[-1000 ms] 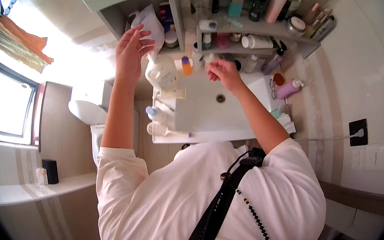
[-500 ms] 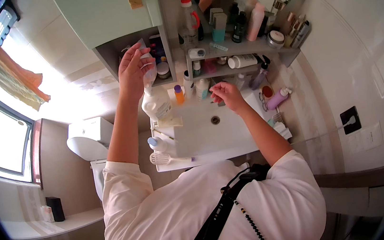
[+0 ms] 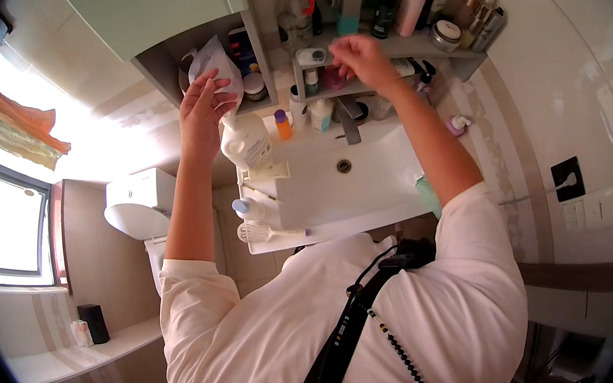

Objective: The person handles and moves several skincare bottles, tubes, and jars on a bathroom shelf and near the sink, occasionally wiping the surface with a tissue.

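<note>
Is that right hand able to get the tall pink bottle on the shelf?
Probably yes. The right hand is up by the shelf, near the pink bottle, and nothing seems to block its front; a dark bottle stands to its left.

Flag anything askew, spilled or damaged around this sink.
Nothing seems spilled or damaged. The white brush lies at the near left corner of the sink, its head apparently poking past the edge, which looks slightly careless.
</note>
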The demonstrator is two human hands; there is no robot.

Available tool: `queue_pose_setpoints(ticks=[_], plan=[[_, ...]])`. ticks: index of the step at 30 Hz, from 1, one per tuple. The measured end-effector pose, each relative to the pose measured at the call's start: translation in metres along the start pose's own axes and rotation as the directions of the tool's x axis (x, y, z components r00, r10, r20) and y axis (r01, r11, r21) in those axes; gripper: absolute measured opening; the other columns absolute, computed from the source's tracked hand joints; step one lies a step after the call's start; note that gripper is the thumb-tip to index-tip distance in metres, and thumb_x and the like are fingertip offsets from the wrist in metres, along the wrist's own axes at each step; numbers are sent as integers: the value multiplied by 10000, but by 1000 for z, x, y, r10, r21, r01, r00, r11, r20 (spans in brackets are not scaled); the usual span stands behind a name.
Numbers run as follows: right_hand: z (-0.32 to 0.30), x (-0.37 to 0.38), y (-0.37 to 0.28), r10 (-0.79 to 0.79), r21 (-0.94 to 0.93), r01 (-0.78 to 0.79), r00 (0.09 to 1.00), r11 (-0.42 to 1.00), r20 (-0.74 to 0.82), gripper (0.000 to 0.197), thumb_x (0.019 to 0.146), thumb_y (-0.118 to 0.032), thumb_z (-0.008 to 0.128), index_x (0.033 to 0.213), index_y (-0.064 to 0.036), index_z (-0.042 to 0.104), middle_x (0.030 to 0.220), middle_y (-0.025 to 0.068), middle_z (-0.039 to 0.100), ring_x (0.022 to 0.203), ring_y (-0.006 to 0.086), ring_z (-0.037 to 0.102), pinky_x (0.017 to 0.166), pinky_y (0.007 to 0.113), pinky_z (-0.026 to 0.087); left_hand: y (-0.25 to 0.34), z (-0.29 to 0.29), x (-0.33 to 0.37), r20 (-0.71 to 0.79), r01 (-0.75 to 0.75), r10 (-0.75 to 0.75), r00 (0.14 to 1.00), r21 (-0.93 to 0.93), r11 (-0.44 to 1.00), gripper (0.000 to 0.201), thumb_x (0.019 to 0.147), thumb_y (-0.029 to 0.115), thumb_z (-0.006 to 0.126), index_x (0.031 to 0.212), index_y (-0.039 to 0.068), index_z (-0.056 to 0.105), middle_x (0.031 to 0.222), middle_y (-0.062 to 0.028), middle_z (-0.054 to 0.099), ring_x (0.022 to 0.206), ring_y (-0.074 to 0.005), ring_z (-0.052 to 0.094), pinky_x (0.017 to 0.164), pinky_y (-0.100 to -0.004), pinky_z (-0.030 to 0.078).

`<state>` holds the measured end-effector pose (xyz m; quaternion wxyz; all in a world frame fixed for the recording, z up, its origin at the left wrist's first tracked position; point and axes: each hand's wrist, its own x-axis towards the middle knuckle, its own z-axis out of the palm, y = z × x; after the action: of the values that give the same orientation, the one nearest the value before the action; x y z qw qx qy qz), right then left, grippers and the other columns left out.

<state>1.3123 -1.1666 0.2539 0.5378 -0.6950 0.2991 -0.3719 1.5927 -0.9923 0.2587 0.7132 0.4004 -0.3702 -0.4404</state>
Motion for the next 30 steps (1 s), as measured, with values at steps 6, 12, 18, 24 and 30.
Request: queue_pose_setpoints(ticks=[6,12,18,24,30], plan=[[-3,73,-54,-137,-337,86,982,937,-132,355,855,-320,665,1030,-13,622,785,82,663,616,153,641,516,284,498,-7,-4,-12,-21,6,-6,1000,30,1000,272,983,205,504,1198,40,538,1010,-63,633,810,-141,639,732,-286,518],[8,115,-42,-283,-677,153,955,720,-85,362,809,-311,638,1008,-9,648,862,184,678,827,366,648,728,435,516,-11,-7,-26,-45,23,-22,999,40,999,276,986,208,499,1194,31,539,1006,-63,631,821,-145,632,753,-293,514],[13,123,-33,-371,-615,254,926,747,-68,323,821,-300,640,971,-15,664,866,209,672,863,385,640,744,451,510,-18,-11,-43,-91,26,-20,996,62,998,281,986,207,500,1193,22,542,1006,-66,629,821,-143,630,750,-287,513],[8,91,-85,-502,-540,409,864,736,-30,315,888,-282,626,1021,3,635,778,110,694,639,133,659,568,291,516,-26,-6,-52,-105,36,-25,994,103,994,280,980,193,505,1204,26,530,1024,-73,623,845,-150,632,771,-294,518],[-9,31,-141,-407,-143,407,913,902,33,167,925,-161,589,871,-4,603,689,15,609,508,61,546,466,223,425,-30,11,-58,-89,36,-16,996,222,974,285,981,188,504,1214,26,533,1027,-62,621,850,-145,630,773,-291,517]])
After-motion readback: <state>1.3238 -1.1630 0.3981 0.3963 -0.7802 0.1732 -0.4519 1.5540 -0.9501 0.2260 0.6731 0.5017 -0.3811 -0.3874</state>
